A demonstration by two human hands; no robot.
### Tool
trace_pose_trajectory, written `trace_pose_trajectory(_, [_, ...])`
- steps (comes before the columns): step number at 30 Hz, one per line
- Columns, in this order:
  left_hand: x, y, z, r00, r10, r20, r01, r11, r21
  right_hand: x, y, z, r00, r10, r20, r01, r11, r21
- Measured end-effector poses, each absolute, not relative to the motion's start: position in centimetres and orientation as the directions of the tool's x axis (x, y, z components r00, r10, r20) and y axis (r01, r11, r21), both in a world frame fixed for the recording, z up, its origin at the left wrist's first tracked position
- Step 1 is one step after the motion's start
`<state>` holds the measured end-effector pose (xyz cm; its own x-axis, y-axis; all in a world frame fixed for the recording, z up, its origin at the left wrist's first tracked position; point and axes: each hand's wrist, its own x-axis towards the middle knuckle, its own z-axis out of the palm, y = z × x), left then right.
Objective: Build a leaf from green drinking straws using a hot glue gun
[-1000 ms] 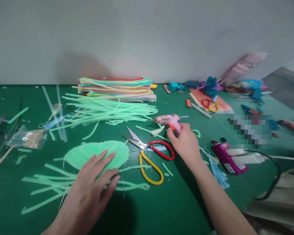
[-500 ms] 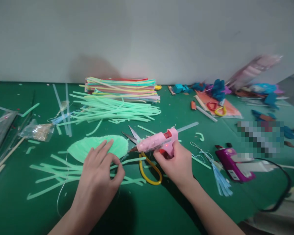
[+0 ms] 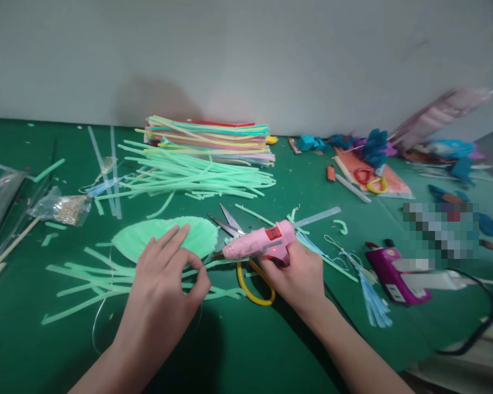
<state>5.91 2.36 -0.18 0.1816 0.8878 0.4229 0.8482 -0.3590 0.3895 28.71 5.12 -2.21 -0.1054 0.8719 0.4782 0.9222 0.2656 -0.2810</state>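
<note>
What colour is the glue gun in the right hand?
Pink, with a red switch; the head view shows the glue gun in the right hand.

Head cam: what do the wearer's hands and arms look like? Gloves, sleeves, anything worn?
Both hands are bare: left hand, right hand. No gloves, rings, watch or bands show. Both forearms are uncovered to the frame edge, no sleeve in view.

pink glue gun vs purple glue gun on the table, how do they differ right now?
The pink glue gun is gripped in the right hand, nozzle aimed left at the green fan-shaped piece; the purple glue gun lies on the green table, untouched. Pink looks slimmer; purple looks bulkier. Both have a clear glue stick at the back.
</note>
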Motion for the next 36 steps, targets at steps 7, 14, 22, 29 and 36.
trace_pose_trajectory(7, [5.86, 2.35, -0.24, 0.179, 0.905, 0.386, 0.85, -0.339, 0.403, 28.44, 5.25, -1.98, -0.139, 0.843, 0.519, 0.919, 0.305, -0.25])
trace_pose_trajectory(14, [5.87, 2.36, -0.27, 0.181, 0.909, 0.376, 0.846, -0.339, 0.411, 28.35, 5.25, -1.65, -0.144, 0.845, 0.515, 0.922, 0.304, -0.241])
trace_pose_trajectory(22, [5.87, 2.31, -0.26, 0.178, 0.911, 0.373, 0.847, -0.335, 0.414, 28.42, 5.31, -1.84, -0.163, 0.823, 0.544, 0.92, 0.326, -0.217])
trace_pose_trajectory(29, [5.93, 2.3, -0.13, 0.17, 0.91, 0.378, 0.851, -0.329, 0.41, 28.51, 5.61, -1.92, -0.182, 0.774, 0.606, 0.909, 0.367, -0.195])
trace_pose_trajectory(36, [5.86, 2.27, -0.1, 0.174, 0.911, 0.375, 0.849, -0.331, 0.412, 28.5, 5.65, -1.79, -0.173, 0.767, 0.617, 0.925, 0.343, -0.166])
